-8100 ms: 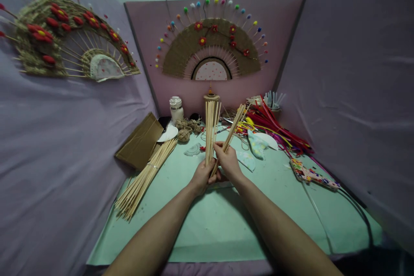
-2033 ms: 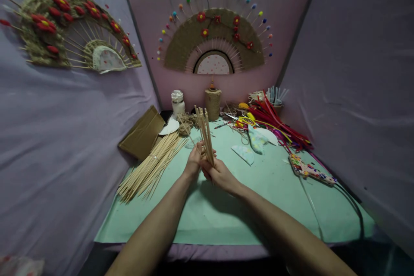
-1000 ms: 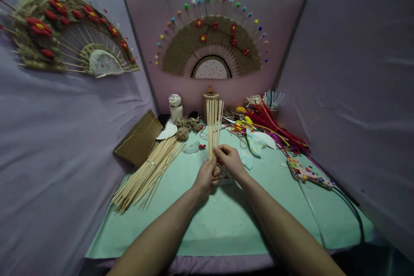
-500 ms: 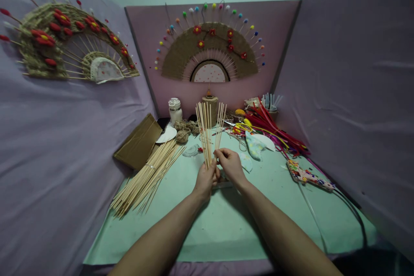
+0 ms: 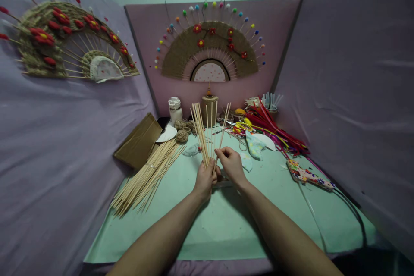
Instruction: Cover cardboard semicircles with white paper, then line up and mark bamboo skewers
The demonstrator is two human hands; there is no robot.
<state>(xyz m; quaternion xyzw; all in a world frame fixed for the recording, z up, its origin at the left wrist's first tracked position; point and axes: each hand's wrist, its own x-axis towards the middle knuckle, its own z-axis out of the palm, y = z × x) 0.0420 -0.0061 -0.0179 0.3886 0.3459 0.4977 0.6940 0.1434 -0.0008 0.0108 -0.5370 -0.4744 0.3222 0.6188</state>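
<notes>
Two lilac walls [image 5: 349,95] flank the green tabletop [image 5: 213,233] under held sticks [image 5: 201,133].

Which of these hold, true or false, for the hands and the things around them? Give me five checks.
1. The left hand grips thin wooden sticks. True.
2. The right hand is well apart from those sticks. False: it is at them, beside the left hand.
3. A larger stick bundle lies left of both hands. True.
4. The jar stands right of the twine spool. False: the jar is left of the twine spool.
5. The middle fan bears red flowers. True.
</notes>
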